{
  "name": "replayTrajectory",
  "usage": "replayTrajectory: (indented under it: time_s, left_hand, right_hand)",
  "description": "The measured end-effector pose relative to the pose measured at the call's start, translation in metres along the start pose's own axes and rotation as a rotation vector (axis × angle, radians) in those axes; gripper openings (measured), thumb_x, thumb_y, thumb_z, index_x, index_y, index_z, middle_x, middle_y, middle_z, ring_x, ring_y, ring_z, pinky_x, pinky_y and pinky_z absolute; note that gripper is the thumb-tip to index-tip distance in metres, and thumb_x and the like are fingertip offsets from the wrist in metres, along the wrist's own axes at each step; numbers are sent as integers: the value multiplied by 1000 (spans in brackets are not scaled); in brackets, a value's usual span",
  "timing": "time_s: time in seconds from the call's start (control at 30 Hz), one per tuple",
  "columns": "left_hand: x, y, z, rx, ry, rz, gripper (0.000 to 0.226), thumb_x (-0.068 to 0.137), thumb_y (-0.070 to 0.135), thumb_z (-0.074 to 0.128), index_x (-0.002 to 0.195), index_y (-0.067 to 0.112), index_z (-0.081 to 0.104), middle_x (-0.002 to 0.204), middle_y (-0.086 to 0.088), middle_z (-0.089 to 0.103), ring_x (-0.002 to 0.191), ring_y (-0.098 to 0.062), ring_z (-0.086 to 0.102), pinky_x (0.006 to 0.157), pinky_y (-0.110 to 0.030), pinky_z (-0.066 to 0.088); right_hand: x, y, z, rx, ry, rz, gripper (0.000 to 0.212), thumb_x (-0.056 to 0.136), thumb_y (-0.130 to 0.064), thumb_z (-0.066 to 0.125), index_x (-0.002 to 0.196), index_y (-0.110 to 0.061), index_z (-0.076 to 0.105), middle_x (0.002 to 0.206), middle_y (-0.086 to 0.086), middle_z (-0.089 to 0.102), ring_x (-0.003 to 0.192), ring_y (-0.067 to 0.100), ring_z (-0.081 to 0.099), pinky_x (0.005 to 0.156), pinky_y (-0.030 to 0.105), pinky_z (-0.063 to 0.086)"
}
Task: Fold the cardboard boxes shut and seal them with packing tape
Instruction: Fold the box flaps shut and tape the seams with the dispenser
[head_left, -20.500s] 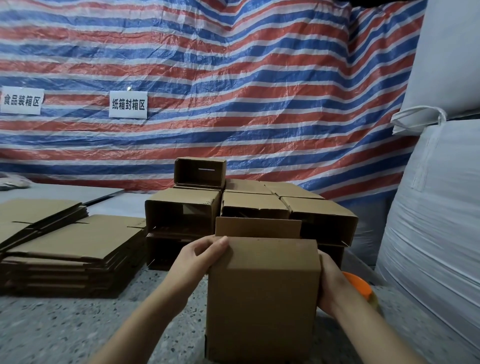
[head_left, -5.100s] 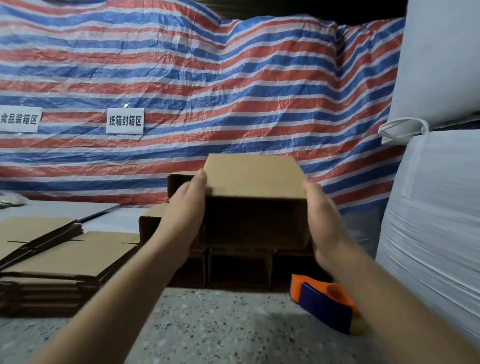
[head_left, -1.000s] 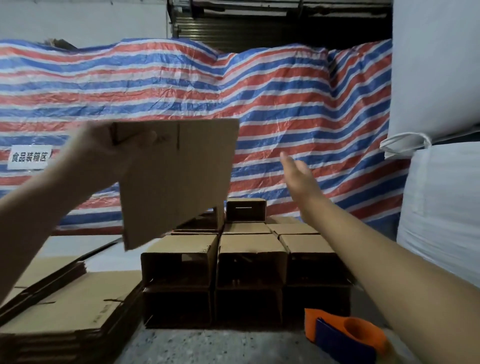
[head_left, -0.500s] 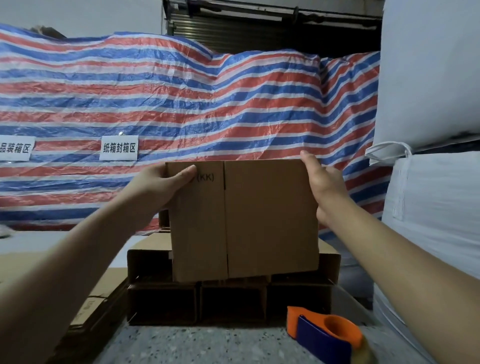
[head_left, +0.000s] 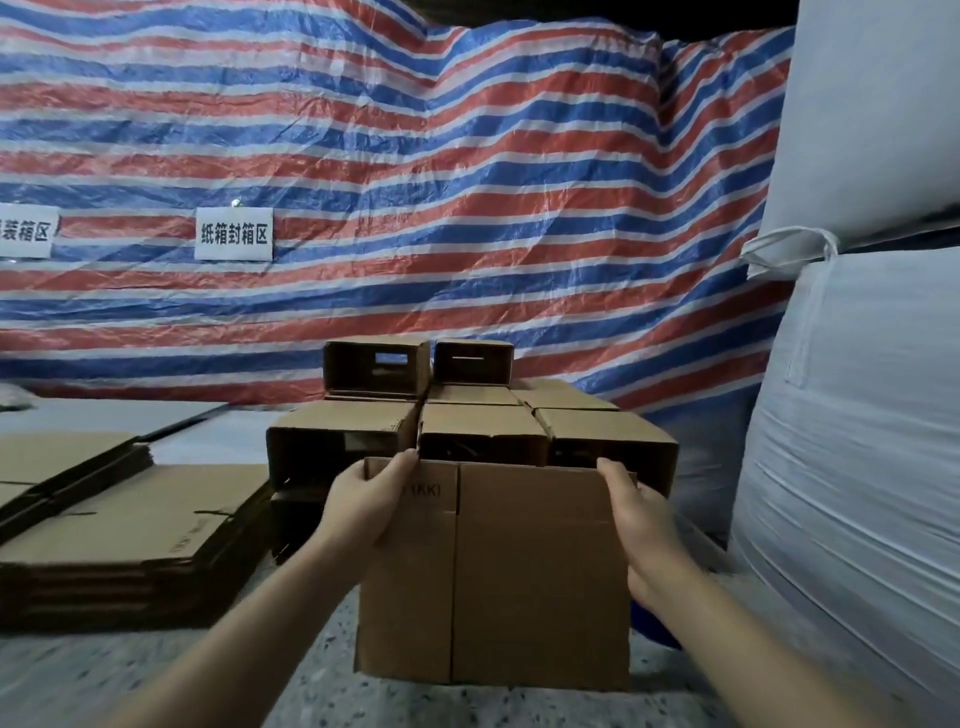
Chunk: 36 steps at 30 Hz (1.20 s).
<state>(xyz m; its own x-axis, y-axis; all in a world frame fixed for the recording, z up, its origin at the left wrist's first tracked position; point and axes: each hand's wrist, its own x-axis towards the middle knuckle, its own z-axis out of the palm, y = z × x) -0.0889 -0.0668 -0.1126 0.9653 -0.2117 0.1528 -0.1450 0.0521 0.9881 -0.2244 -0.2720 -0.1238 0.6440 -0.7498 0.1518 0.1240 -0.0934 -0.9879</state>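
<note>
The flattened cardboard box (head_left: 498, 571) has come down from chest height; left hand (head_left: 363, 506) and right hand (head_left: 641, 525) grip its top corners, ready to open it.

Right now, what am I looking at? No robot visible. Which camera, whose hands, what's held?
There is no robot: a person wears one wide-angle camera on the head, looking forward and down. The left hand and right hand grip the upper corners of a flattened cardboard box held upright over the speckled work surface. Behind it stand stacked assembled boxes, their open ends facing the camera. To the left lie piles of flat box blanks. A striped tarp hangs behind and white bulk sacks sit on the right.
</note>
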Motion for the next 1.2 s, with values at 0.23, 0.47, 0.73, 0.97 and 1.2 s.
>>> replayTrajectory:
  time_s: [0.23, 0.47, 0.73, 0.97, 1.2]
  left_hand:
    - [11, -5, 6, 31, 43, -24, 41, 85, 47, 66, 108, 13, 62, 95, -11, 70, 89, -27, 66, 75, -41, 54]
    - [-2, -11, 18, -9, 111, 13, 66, 80, 57, 71, 124, 15, 44, 108, -6, 57, 96, -23, 59, 79, -41, 52]
    - [-2, -2, 16, 6, 10, 2, 53, 86, 43, 65, 126, 17, 41, 101, -8, 62, 89, -22, 61, 61, -34, 45]
    - [-4, 22, 11, -101, -268, 76, 29, 94, 38, 50, 111, 16, 57, 100, -12, 67, 88, -24, 65, 75, -40, 52]
    - [-21, 0, 2, -259, -502, -94, 40, 97, 38, 39, 110, 9, 63, 70, -9, 68, 57, -17, 65, 51, -27, 52]
  right_hand:
    - [22, -9, -21, -90, -245, -8, 37, 99, -43, 54, 88, -13, 72, 85, 8, 71, 83, 24, 69, 82, 40, 51]
    - [17, -12, -22, -5, -364, 64, 44, 99, -42, 55, 114, -5, 71, 104, 14, 72, 105, 30, 69, 89, 42, 53]
    - [4, -22, -14, -20, -219, 103, 32, 99, -39, 56, 90, -11, 71, 78, 7, 69, 82, 24, 67, 78, 39, 52]
    - [-23, -35, 11, 19, 23, -58, 40, 103, -37, 48, 112, 0, 61, 101, 30, 63, 92, 37, 63, 99, 54, 49]
    - [-39, -4, 20, 113, -8, 37, 45, 104, -51, 39, 129, -19, 58, 116, 10, 68, 111, 28, 62, 105, 55, 47]
